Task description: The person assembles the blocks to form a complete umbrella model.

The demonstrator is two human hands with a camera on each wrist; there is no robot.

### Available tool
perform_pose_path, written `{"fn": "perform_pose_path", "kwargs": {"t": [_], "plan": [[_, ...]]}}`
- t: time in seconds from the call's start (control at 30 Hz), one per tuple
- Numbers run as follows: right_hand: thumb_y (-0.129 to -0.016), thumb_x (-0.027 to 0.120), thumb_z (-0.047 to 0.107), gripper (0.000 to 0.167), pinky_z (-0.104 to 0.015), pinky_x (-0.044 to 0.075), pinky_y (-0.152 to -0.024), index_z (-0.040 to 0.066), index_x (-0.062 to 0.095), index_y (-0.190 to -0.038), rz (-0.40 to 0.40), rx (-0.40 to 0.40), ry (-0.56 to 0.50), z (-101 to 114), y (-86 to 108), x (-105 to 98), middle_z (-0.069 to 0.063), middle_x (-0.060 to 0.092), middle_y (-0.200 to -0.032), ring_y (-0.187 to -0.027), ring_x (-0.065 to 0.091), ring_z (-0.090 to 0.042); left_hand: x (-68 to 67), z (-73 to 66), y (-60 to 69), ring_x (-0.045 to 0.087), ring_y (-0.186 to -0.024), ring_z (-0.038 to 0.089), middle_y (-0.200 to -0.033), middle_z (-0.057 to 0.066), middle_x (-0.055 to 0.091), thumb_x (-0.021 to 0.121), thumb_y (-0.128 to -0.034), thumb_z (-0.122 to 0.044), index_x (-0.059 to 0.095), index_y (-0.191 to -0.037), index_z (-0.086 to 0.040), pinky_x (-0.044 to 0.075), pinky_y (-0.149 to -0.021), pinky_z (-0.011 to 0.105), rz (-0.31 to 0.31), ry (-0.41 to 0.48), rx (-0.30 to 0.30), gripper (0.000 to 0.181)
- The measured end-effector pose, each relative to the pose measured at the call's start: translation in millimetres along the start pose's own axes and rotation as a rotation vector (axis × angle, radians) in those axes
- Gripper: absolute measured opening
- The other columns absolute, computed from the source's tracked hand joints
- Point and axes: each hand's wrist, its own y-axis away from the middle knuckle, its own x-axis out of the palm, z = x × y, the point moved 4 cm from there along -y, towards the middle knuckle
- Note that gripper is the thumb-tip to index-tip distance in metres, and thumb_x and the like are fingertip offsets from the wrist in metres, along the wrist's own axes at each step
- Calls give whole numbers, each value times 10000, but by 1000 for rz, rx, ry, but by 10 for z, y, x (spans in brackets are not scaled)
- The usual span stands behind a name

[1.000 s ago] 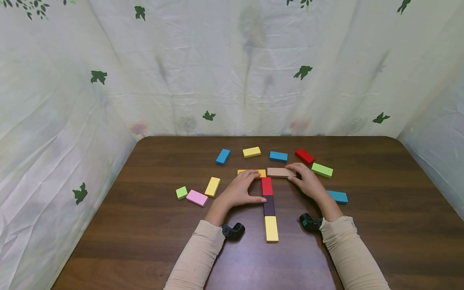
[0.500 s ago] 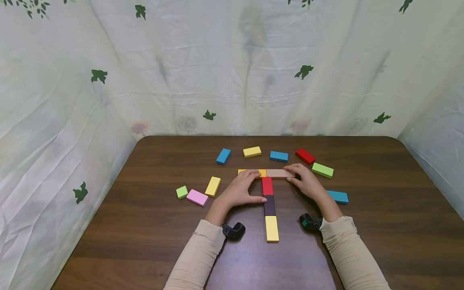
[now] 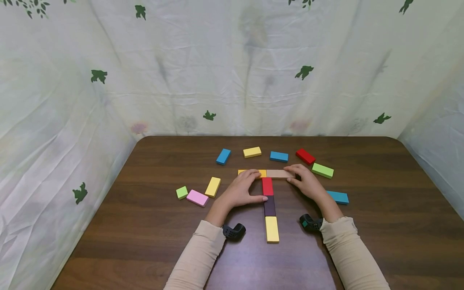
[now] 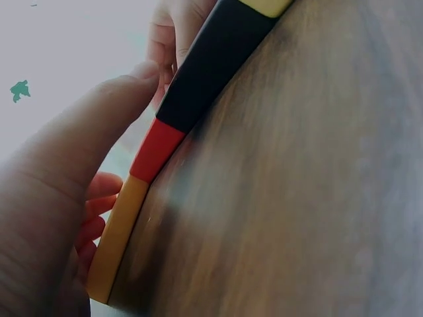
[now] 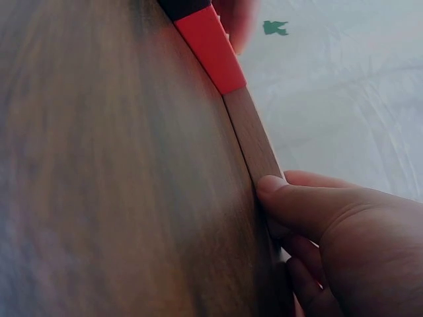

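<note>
Several flat blocks form a T on the table. A yellow-orange block [image 3: 263, 173] and a light wood-coloured block [image 3: 278, 174] make its crossbar, end to end. Below them run a red block [image 3: 267, 186], a dark purple block [image 3: 270, 206] and a yellow block [image 3: 272, 229]. My left hand [image 3: 240, 190] spreads over the upper left: fingertips rest on the yellow-orange block, and the thumb touches the dark purple one. My right hand [image 3: 308, 183] pinches the wood-coloured block's right end between thumb and fingers; the right wrist view shows the thumb on its near side.
Behind the T lie a blue block [image 3: 223, 156], a yellow block [image 3: 251, 152], another blue block [image 3: 279, 156] and a red block [image 3: 305, 156]. Green [image 3: 322, 170] and blue [image 3: 338, 197] blocks lie right; yellow [image 3: 212, 187], pink [image 3: 197, 198] and small green [image 3: 181, 192] blocks lie left.
The wood-coloured block has slid slightly left with my right hand, closing a thin gap to the yellow-orange block. My left hand stays where it was.
</note>
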Motion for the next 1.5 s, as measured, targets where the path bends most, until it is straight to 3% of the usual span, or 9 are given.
{"fn": "perform_pose_path", "kwargs": {"t": [0.2, 0.53, 1.13, 1.5], "plan": [[-862, 594, 79, 370, -495, 342, -914, 18, 541, -1224, 0, 6, 5, -7, 9, 3, -176, 486, -1189, -1092, 446, -330, -5, -36, -1, 286, -1254, 182, -1363, 21, 354, 592, -721, -628, 397, -1347, -123, 265, -1007, 349, 2, -40, -10, 828], [-863, 594, 83, 367, -489, 350, -908, 25, 545, -1222, -5, 11, 3, -15, 7, 10, -170, 489, -1181, -1079, 453, -323, -40, -129, -29, 297, -1231, 165, -1304, 30, 402, 594, -734, -608, 423, -1324, -78, 258, -1008, 321, -111, -63, 95, 811], [-864, 591, 71, 372, -492, 351, -907, 17, 542, -1228, 2, -4, -12, 10, 2, 15, -177, 487, -1187, -1086, 450, -327, 51, -97, -52, 274, -1253, 205, -1382, 13, 324, 536, -747, -652, 380, -1378, -227, 297, -984, 387, 40, -49, 33, 777], [-859, 606, 93, 414, -497, 325, -930, 16, 509, -1254, -1, 11, -22, -8, 0, 4, -180, 460, -1229, -1123, 421, -329, 63, -94, -60, 274, -1249, 199, -1377, 16, 327, 517, -749, -665, 387, -1374, -237, 305, -976, 385, 46, -58, 36, 769]]}}
